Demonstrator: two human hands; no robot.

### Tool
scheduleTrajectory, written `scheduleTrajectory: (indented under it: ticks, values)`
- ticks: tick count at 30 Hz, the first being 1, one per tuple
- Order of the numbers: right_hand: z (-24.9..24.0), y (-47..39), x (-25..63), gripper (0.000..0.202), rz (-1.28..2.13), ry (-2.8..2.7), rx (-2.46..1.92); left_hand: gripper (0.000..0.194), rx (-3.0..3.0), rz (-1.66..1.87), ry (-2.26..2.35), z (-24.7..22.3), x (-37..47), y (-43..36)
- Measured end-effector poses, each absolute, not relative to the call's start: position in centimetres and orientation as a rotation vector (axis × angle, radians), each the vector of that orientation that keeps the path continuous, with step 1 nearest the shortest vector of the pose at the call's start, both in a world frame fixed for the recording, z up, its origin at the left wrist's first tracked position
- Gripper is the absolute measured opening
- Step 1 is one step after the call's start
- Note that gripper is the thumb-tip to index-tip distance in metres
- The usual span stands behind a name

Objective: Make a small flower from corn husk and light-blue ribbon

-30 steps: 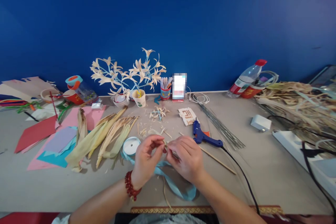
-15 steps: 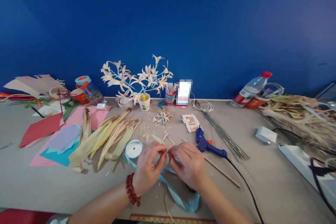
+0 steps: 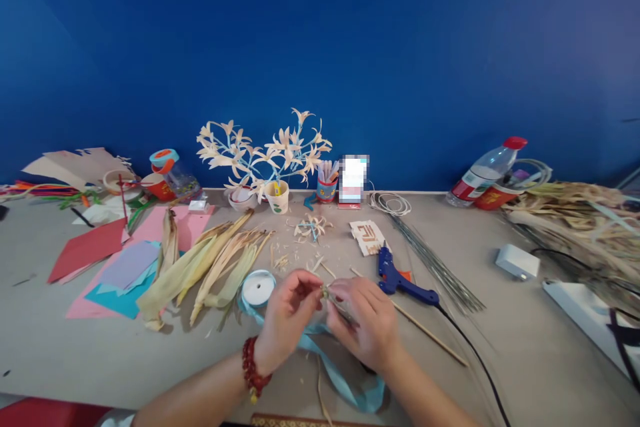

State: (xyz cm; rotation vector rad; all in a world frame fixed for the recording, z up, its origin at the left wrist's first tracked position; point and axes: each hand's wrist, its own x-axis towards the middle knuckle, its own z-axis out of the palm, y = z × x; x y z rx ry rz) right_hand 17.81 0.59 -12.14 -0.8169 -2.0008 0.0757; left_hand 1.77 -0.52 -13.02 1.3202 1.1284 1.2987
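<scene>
My left hand (image 3: 290,317), with a red bead bracelet (image 3: 254,367) at its wrist, is closed, thumb and fingers pinching at a small yellow-green piece (image 3: 325,292). From the other side my right hand (image 3: 367,323) grips the same piece, with a thin stem-like part running back under its fingers. Too little of it shows to name its kind. Light blue ribbon (image 3: 345,383) loops over the table beneath both hands, coming from a white spool (image 3: 259,288) left of my left hand. A thin husk strip (image 3: 323,393) lies below.
Dried corn husks (image 3: 200,267) and coloured paper (image 3: 85,250) lie left. Husk flowers (image 3: 285,143) stand in a paper cup (image 3: 278,199); a loose flower (image 3: 314,229) lies before it. Right are a blue glue gun (image 3: 405,283), its cord, wires (image 3: 440,267), a stick (image 3: 430,333) and a power strip (image 3: 580,313).
My fingertips have shifted around the small piece, and more of it now shows between them. The whole view has moved slightly, so table things appear a little farther right.
</scene>
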Motion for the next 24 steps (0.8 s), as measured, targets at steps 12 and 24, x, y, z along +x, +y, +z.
scheduleTrajectory:
  ticks: [12,24]
  values:
    - [-12.42,0.56,17.94,0.016,0.113,-2.032,-0.767,0.007,1.511,1.334,1.164,-12.49,1.5,-1.03]
    - [-12.43,0.54,17.65,0.018,0.267,-1.973,-0.778,0.01,1.443,1.267,1.185,-13.01,1.31,-0.85]
